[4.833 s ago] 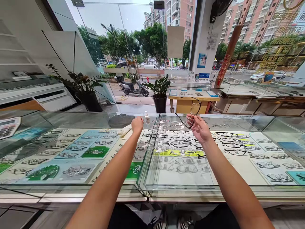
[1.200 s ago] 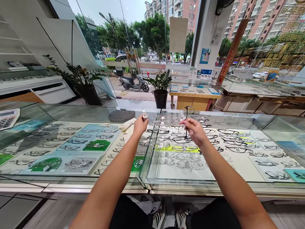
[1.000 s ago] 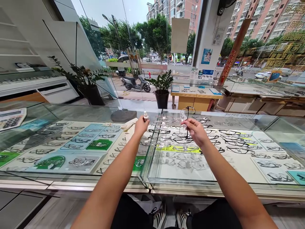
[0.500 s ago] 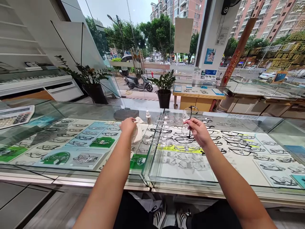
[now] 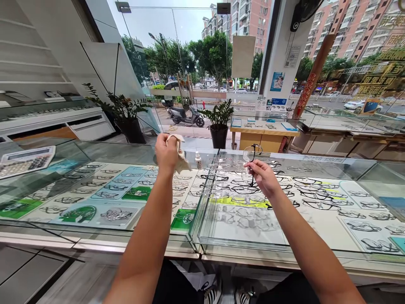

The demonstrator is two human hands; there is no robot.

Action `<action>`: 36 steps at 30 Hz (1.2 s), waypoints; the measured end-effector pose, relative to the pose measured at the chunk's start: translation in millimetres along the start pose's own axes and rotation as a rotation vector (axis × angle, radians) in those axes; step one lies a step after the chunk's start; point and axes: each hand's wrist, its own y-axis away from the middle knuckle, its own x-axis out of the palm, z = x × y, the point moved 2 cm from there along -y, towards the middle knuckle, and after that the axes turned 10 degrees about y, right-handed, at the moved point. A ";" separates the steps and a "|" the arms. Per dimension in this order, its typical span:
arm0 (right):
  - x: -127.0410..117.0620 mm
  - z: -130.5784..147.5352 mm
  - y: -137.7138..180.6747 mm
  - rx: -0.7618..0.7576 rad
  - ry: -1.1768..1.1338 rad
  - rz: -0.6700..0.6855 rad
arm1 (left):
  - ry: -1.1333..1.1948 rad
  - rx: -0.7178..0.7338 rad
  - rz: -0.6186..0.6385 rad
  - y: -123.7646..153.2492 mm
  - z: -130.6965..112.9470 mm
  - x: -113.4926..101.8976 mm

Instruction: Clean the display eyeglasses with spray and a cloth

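My left hand (image 5: pixel 167 154) is closed on a crumpled pale cloth (image 5: pixel 181 162), holding it above the glass counter. Out to the right, my right hand (image 5: pixel 265 178) pinches a pair of eyeglasses (image 5: pixel 253 154) by the frame; they are turned on their side, with dark parts and clear lenses. Between the hands a small white spray bottle (image 5: pixel 198 161) stands upright on the glass, just right of the cloth and touched by neither hand.
Below my hands, the glass display counter (image 5: pixel 240 230) holds rows of eyeglasses. A calculator (image 5: pixel 28 160) lies at its left end. Beyond the counter are two potted plants (image 5: pixel 219 136) and a low wooden table (image 5: pixel 262 136) by the window.
My left hand has lifted the cloth up off the counter top. My right hand still holds the eyeglasses in nearly the same place. The view has tipped slightly upward.
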 end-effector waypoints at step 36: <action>75.0 94.7 -8.3 -0.009 -0.186 -0.018 | 0.138 0.458 0.434 76.3 -159.9 72.3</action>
